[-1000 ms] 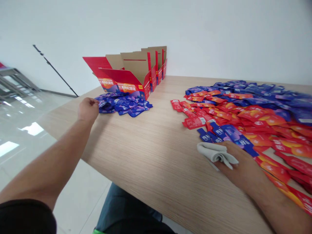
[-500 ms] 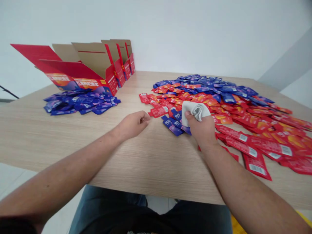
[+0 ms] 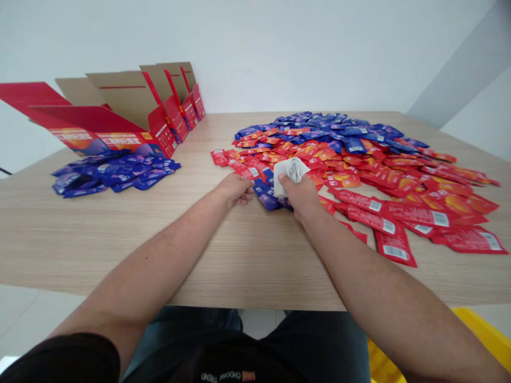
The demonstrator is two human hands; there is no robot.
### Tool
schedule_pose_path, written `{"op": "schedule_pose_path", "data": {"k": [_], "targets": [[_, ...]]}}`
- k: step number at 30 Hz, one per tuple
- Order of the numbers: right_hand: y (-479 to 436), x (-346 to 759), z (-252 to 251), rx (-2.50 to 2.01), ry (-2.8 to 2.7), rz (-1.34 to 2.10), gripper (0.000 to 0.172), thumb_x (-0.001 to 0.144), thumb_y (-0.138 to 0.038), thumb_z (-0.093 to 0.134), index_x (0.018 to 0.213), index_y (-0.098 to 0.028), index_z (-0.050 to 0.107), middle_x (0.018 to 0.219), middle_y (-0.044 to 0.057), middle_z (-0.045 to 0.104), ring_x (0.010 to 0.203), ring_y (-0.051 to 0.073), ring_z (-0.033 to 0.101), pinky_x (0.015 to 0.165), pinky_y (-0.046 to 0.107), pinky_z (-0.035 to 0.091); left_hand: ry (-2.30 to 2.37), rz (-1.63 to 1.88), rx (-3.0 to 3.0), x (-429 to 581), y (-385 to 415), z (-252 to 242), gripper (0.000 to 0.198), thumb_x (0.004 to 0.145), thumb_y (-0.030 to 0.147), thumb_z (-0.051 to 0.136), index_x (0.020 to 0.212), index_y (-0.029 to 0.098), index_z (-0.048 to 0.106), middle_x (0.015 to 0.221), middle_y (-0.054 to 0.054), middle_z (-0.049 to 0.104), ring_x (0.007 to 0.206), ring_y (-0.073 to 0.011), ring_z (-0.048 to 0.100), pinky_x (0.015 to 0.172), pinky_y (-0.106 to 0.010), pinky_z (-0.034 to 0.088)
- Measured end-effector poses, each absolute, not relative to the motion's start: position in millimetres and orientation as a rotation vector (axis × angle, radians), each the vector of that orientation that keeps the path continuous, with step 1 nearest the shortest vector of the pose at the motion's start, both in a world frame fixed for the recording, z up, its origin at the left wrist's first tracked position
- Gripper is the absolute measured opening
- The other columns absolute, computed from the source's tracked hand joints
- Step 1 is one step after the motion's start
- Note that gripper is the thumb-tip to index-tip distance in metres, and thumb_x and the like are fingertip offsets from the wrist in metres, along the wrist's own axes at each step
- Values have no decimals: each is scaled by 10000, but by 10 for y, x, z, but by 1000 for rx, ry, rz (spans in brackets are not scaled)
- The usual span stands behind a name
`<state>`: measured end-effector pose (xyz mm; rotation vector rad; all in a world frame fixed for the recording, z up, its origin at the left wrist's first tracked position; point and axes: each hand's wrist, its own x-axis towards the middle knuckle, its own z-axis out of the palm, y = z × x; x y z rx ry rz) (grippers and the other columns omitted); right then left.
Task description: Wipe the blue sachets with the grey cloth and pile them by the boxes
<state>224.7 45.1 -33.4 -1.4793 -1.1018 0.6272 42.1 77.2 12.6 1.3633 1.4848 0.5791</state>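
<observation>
Right hand: the right hand (image 3: 300, 197) is pressing down at the near edge of the sachet heap, just left of the heap's middle, and its fingers and thumb are closing narrowly around a bunched grey cloth (image 3: 291, 175).

Left hand: the left hand (image 3: 236, 190) is resting palm-down beside the right hand, its fingers curling loosely over the near tips of the red sachets (image 3: 243, 171). Whether it is pinching one is hidden, so its grip cannot be told.

Under the hands: blue sachets (image 3: 265, 194) are lying partly beneath the right hand's heel, touching the red ones.

Just changed: both hands are drawing closer together than half a second ago, and the cloth is travelling leftward across the heap, so the two hands are now working at one spot.

Main heap: red-and-orange sachets are spreading across the right of the table, with a blue-and-purple band (image 3: 331, 127) lying along its far side.

Left side: a smaller pile of blue sachets (image 3: 112, 174) is sitting on the light wood-grain table (image 3: 91, 239), just in front of a row of open red cardboard cartons (image 3: 99, 139).

Around: dark trousers (image 3: 303, 346) are showing below the table edge, and a yellow crate (image 3: 479, 330) is showing at lower right.
</observation>
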Motion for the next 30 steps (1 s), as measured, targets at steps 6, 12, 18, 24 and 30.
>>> {"op": "schedule_pose_path", "data": {"k": [6,12,18,24,30], "targets": [[449,2234,-295,-1517,-1046,671,432,774,-524,733,1043,-187,714,952,110,763,926,304,739,849,498,608,1452,589,1181,632,810,135,168,915,161,622,760,160,558,595,16,591,458,-94,558,538,-259,496],[431,2252,-259,-1504,-1040,672,488,790,-526,724,1130,-178,690,988,104,774,946,295,742,863,486,608,1440,613,1187,586,701,112,198,874,105,612,700,169,543,534,25,558,421,-94,528,451,-242,410],[395,2231,-243,-1462,-1122,672,438,832,-481,712,1149,-179,695,1076,118,770,1014,295,733,893,466,604,1370,676,1185,21,413,158,250,879,133,604,657,187,501,504,45,484,397,-74,483,390,-218,308],[115,2077,-55,-1252,-1581,594,347,866,-427,682,1160,-244,705,1082,56,773,1007,271,724,926,461,574,1259,670,1168,-220,218,154,221,885,140,619,674,177,564,495,21,512,413,-82,476,419,-213,355],[-71,1959,20,-1172,-1959,335,212,898,-393,661,1024,-231,714,1011,66,762,954,262,704,832,395,543,1168,751,1125,-182,178,76,231,898,126,613,678,173,562,515,16,541,439,-90,495,444,-215,400]]}}
